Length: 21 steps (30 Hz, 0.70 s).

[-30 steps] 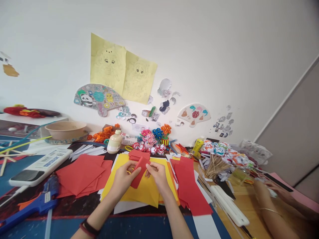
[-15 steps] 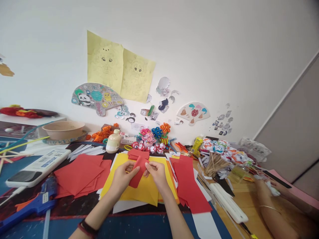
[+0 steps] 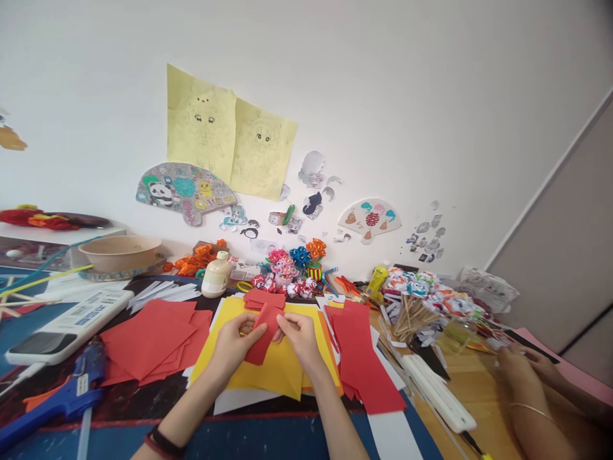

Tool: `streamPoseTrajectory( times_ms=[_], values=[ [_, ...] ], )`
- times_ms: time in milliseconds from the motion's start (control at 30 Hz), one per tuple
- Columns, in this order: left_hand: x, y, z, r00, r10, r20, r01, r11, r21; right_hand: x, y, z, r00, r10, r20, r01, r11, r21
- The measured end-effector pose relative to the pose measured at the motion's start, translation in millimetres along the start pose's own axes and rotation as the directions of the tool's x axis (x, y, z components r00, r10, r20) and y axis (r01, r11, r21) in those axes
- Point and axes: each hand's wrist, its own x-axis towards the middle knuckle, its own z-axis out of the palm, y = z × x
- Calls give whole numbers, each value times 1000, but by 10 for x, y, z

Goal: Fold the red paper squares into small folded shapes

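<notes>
White wall [image 3: 431,96] rose behind the far edge of the table [image 3: 268,441], where a long row of craft things stood. Blue tabletop showed in a strip along the near edge, with room for both forearms to shift. Toward the right edge came a wooden surface [image 3: 483,383], with another person's hands [image 3: 520,361] over its far part.

Yellow paper [image 3: 282,374] lay in a wide pile at the middle, white sheets jutting from under its near edge. Red squares [image 3: 146,338] fanned out by its left edge and long red strips [image 3: 357,358] by its right, so both sides were tightly hemmed in. Toward the far left corner stood a beige bowl [image 3: 119,257]; nearer the left edge lay a blue glue gun [image 3: 79,396].

Left hand [image 3: 234,342] and right hand [image 3: 294,335] met above the yellow pile, both grasping one red paper slip [image 3: 263,338]: the left pinched its left side, thumb on top, and the right nipped its right edge. Just beyond the slip, a small red stack [image 3: 263,298] sat at the pile's far edge, near a cream bottle [image 3: 216,278].
</notes>
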Motion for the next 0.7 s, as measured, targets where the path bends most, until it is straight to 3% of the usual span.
streamPoseTrajectory(
  times_ms=[300,500,700],
  values=[
    [34,-39,-53,999,3,49,-3,1000,14,6,-9,-17,999,-3,33,4,1000,-23],
    [77,-125,-112,998,66,-15,-66,998,5,-4,43,5,993,13,120,-9,999,-32],
    [71,-129,-148,996,91,2,-91,996,24,-12,57,11,989,18,144,-14,999,-31]
  ],
)
